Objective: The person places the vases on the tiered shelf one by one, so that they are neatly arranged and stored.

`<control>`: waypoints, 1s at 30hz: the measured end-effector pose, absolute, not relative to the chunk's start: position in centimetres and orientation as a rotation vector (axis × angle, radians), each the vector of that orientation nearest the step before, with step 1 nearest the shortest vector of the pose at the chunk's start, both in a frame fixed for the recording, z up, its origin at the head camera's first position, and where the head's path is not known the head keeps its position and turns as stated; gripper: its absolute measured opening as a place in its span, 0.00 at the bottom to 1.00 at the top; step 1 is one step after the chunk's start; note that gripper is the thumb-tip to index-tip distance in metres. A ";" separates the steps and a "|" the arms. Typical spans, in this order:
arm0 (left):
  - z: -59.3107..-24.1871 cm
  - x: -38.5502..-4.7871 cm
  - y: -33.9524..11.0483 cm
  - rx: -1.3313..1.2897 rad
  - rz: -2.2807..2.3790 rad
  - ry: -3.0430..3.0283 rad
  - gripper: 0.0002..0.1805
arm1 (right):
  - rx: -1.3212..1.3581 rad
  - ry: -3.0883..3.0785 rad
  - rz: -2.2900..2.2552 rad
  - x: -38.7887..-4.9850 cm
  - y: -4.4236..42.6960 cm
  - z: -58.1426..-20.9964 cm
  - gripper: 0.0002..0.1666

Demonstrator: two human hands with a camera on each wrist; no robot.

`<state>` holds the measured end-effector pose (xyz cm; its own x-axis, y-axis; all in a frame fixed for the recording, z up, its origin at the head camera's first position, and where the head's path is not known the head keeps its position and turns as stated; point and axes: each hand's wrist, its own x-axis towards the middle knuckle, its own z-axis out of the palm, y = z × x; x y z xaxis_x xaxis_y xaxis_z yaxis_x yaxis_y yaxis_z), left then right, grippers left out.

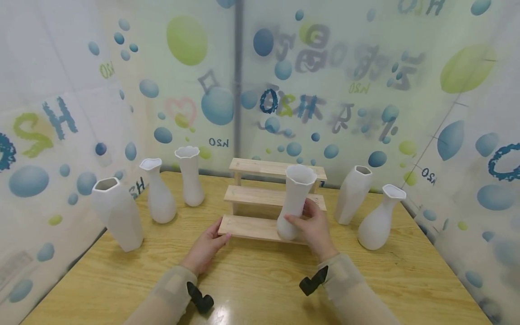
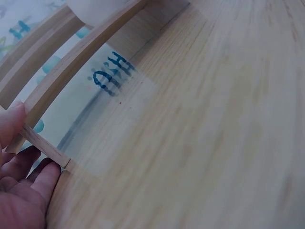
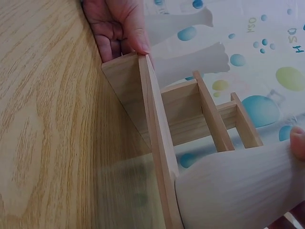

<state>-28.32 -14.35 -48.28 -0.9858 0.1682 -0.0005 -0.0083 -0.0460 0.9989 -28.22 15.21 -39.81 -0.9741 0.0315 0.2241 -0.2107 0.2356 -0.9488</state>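
A three-tier wooden display stand [image 1: 249,227] is on the table, its steps rising toward the back. My left hand [image 1: 207,247] grips the left end of its lowest step; in the left wrist view, the thumb [image 2: 13,123] lies on the plank and the fingers are by the side support. Toward the right end of that step, a white vase [image 1: 294,203] with a wavy rim stands nearly upright. My right hand [image 1: 314,225] holds this vase low on its body, thumb in front. In the right wrist view, the vase base [image 3: 228,193] meets the plank.
On the left are a white faceted vase [image 1: 119,216], a narrow-necked vase [image 1: 160,198] and a wavy-rimmed vase [image 1: 191,180]. To the right stand another faceted vase [image 1: 351,194] and a round-bellied vase [image 1: 375,225]. Patterned curtains [image 1: 345,113] surround the wooden table [image 1: 252,289].
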 end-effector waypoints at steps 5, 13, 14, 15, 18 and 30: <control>-48.4 -28.4 -14.4 0.160 2.176 2.080 0.41 | 0.150 -2.328 1.804 -28.2 14.9 -39.7 0.41; -48.2 -28.3 -14.4 0.165 2.172 2.084 0.40 | 0.152 -2.348 1.785 -28.2 14.5 -39.5 0.41; -48.2 -28.3 -14.4 0.168 2.173 2.084 0.40 | 0.153 -2.350 1.778 -28.2 14.5 -39.5 0.41; -48.2 -28.3 -14.4 0.168 2.174 2.082 0.40 | 0.155 -2.352 1.772 -28.2 14.4 -39.5 0.41; -48.1 -28.3 -14.4 0.172 2.179 2.075 0.40 | 0.143 -2.365 1.753 -28.2 14.3 -39.5 0.41; -48.1 -28.3 -14.3 0.165 2.182 2.075 0.39 | 0.206 -2.376 1.808 -27.9 15.7 -40.4 0.42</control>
